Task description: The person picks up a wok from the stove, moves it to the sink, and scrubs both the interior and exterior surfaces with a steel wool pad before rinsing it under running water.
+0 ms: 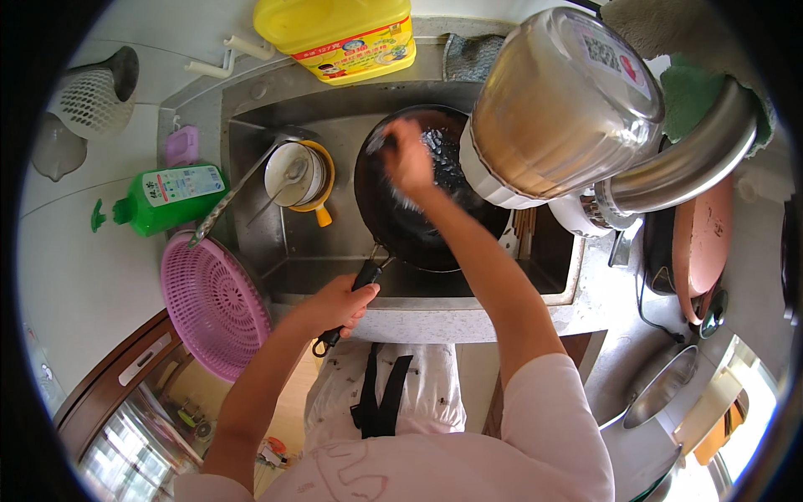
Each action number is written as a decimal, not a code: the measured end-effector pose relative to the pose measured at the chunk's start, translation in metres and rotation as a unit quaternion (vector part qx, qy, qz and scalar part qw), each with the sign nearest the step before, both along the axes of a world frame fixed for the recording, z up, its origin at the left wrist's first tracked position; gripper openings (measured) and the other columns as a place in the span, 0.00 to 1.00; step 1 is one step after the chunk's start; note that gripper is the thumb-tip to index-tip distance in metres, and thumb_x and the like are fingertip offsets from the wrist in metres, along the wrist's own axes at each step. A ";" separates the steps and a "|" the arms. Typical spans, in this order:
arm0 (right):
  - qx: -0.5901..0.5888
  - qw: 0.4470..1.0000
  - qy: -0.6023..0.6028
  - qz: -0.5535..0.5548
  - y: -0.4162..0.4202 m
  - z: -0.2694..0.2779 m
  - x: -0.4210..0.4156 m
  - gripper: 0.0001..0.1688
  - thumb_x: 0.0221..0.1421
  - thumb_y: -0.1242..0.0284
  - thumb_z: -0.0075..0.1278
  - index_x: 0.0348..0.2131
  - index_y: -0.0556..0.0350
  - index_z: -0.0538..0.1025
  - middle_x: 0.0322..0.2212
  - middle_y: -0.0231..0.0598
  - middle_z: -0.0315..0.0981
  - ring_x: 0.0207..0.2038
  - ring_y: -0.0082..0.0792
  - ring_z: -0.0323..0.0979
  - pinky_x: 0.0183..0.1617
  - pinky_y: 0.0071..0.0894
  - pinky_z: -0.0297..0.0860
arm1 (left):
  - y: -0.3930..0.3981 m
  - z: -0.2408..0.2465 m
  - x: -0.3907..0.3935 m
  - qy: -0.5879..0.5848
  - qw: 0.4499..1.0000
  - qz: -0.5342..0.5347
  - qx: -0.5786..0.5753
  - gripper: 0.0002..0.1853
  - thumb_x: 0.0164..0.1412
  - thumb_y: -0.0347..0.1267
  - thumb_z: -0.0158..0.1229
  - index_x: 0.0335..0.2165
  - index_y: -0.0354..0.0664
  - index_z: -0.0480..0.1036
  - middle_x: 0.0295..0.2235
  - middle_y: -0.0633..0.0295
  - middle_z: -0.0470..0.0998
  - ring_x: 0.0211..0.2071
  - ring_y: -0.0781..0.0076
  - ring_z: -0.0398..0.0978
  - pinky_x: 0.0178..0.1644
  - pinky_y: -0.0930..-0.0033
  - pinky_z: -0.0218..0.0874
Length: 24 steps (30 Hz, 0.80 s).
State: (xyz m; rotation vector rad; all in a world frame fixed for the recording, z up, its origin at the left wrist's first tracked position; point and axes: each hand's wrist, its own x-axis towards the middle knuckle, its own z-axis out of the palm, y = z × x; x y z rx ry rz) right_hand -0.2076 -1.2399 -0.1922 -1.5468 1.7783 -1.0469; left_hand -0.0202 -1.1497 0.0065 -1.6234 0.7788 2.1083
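A black frying pan [442, 241] lies tilted in the stainless steel sink [351, 248], its inside wet with suds. My left hand [339, 304] grips the pan's black handle over the sink's front edge. Inside the pan is my right hand [411, 157], blurred, its fingers curled at a dark object by the pan's left wall; what that object is cannot be told. Left of the pan stand stacked white bowls [276, 166] with a metal spoon [295, 170] in them, set in a yellow-handled dish [323, 216]. A long-handled ladle [235, 188] leans over the sink's left rim.
A faucet with a water filter [558, 106] overhangs the sink's right side. Behind stands a yellow detergent jug [345, 37] beside a grey cloth [470, 58]. At left are a green bottle [169, 194] and a pink plastic colander [213, 301]. A pink electric pan [702, 238] stands at right.
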 end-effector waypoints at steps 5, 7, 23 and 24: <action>0.152 0.914 0.376 -0.017 0.030 -0.029 -0.098 0.31 0.52 0.72 0.54 0.53 0.50 0.60 0.52 0.53 0.61 0.54 0.54 0.67 0.56 0.47 0.67 | -0.006 0.006 -0.003 0.030 0.999 0.032 0.032 0.21 0.69 0.44 0.50 0.22 0.49 0.56 0.16 0.75 0.57 0.14 0.86 0.54 0.16 0.76 0.49; 0.300 0.863 0.402 0.063 0.074 -0.008 -0.096 0.36 0.54 0.69 0.54 0.58 0.49 0.56 0.55 0.55 0.57 0.55 0.55 0.66 0.56 0.50 0.68 | -0.005 0.002 0.005 0.045 0.994 0.072 0.068 0.23 0.69 0.45 0.51 0.21 0.49 0.56 0.15 0.74 0.57 0.14 0.86 0.54 0.16 0.76 0.48; 0.214 0.902 0.374 -0.007 0.079 -0.011 -0.104 0.28 0.56 0.68 0.52 0.55 0.53 0.66 0.54 0.57 0.63 0.56 0.59 0.66 0.58 0.56 0.62 | 0.004 0.006 -0.009 0.024 0.995 0.077 0.063 0.20 0.68 0.43 0.53 0.24 0.49 0.57 0.17 0.73 0.59 0.14 0.85 0.55 0.16 0.76 0.49; 0.295 0.880 0.370 0.048 0.102 0.005 -0.092 0.31 0.55 0.67 0.53 0.56 0.52 0.65 0.56 0.59 0.61 0.57 0.61 0.65 0.59 0.60 0.62 | 0.007 0.003 -0.005 0.028 0.993 0.090 0.072 0.19 0.68 0.43 0.53 0.24 0.49 0.57 0.17 0.73 0.59 0.14 0.85 0.55 0.17 0.76 0.49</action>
